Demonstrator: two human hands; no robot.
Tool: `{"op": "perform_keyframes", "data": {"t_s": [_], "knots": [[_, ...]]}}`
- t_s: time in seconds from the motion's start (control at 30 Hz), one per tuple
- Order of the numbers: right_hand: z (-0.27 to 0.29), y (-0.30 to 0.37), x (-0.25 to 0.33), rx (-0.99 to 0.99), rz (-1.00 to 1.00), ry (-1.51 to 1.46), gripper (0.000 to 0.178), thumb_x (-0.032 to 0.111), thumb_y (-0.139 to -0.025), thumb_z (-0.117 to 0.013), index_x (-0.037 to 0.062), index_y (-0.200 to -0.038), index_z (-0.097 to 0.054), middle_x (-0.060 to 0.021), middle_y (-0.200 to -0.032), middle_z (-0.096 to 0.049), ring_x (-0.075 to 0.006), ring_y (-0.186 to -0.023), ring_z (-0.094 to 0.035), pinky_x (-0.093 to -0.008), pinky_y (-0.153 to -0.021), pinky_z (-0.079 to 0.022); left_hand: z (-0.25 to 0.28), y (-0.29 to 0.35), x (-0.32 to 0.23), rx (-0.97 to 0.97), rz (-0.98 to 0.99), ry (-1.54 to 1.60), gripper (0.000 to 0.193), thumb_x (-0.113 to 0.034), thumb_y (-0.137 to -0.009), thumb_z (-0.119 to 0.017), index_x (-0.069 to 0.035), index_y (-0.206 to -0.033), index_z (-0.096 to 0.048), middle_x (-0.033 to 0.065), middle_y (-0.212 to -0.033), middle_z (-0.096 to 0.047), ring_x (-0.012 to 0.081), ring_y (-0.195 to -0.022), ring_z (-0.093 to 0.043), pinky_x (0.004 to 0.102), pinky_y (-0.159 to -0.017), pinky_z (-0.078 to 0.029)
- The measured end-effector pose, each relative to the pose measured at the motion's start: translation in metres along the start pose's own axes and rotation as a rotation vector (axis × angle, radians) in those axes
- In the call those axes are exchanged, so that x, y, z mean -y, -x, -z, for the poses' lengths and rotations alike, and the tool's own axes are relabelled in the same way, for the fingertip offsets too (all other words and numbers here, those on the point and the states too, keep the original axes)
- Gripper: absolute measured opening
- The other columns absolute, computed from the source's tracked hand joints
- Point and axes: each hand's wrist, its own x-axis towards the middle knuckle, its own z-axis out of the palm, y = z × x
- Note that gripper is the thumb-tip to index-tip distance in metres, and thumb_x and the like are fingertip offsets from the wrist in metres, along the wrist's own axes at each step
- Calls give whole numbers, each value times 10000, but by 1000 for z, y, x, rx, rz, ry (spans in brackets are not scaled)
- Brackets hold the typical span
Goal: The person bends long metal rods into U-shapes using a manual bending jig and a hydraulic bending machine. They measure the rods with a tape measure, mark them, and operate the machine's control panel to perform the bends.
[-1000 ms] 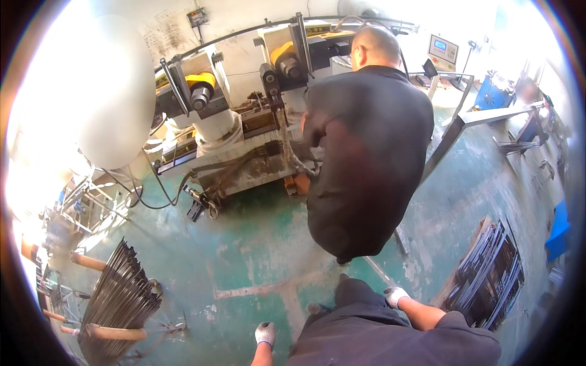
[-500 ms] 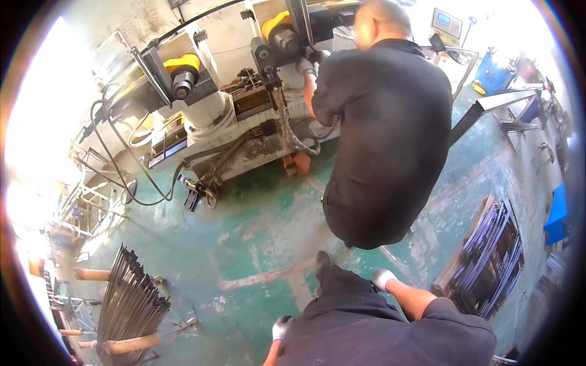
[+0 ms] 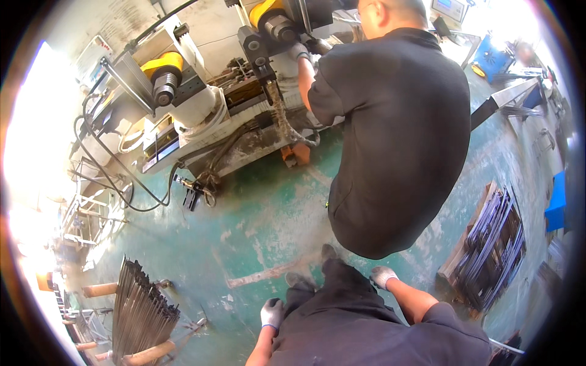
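Note:
My left hand (image 3: 271,313), in a pale work glove, hangs beside my left thigh. Its fingers are loosely bent, with nothing seen in them. On the other side, my right hand (image 3: 383,277), gloved too, hangs near my right leg, fingers slack and no object visible. Both hands are apart from the machine. Just ahead, a co-worker in dark clothes (image 3: 400,134) leans over a machine head with a yellow cover (image 3: 267,12). The co-worker's gloved hands (image 3: 300,51) are at that head; what they touch is partly hidden.
A second machine head (image 3: 163,79) stands to the left, with black hoses (image 3: 91,146) looping down to the green floor (image 3: 244,232). Thin metal rods (image 3: 143,305) rest on a rack at lower left. More rods (image 3: 494,244) lie in a crate at right, near a blue bin (image 3: 555,204).
The view has shifted forward, bringing the co-worker slightly closer. My left hand has swung forward and left, showing more fully; my left shoe now shows. The co-worker's hands stay at the machine.

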Motion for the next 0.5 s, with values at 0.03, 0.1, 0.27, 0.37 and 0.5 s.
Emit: {"op": "perform_keyframes", "data": {"t_s": [0.03, 0.1, 0.27, 0.37, 0.5], "knots": [[-3, 3, 1, 23, -88, -110, 496, 290, -830, -579, 52, -1263, -626, -194, -1198, -660, -327, -1109, -633, -396, -963, -485, -2, -2, -3, 62, -18, -101, 303, -214, -870, -626, -10, -1086, -685, 159, -969, -725, 230, -841, -700, 328, -781, -540], [-6, 16, 5, 44, -194, -223, 485, 255, -830, -593, 46, -1267, -622, -200, -1174, -671, -318, -1077, -652, -387, -933, -500, -1, -1, -16, 112, -155, -310, 320, -248, -864, -636, -29, -1091, -688, 175, -1002, -718, 277, -912, -698, 352, -820, -533], [-39, 27, -13, -13, -221, -244, 501, 243, -822, -644, 26, -1273, -611, -222, -1135, -683, -296, -1049, -674, -373, -897, -518, 17, -17, -38, 89, -219, -359, 344, -287, -860, -639, -46, -1099, -695, 197, -1043, -705, 328, -1011, -677, 372, -888, -516], [-55, 29, -16, -22, -254, -294, 517, 270, -813, -679, 18, -1259, -615, -224, -1140, -680, -307, -1061, -668, -374, -913, -511, 38, -42, -27, 56, -199, -311, 340, -275, -861, -634, -18, -1074, -698, 198, -1037, -710, 313, -1002, -685, 363, -888, -515], [-76, 20, -25, -41, -225, -387, 531, 286, -805, -717, 13, -1250, -619, -218, -1147, -679, -329, -1091, -652, -379, -934, -502, 54, -57, -21, 28, -137, -305, 347, -273, -861, -632, -10, -1078, -694, 197, -1026, -713, 302, -996, -688, 361, -888, -514]]}}
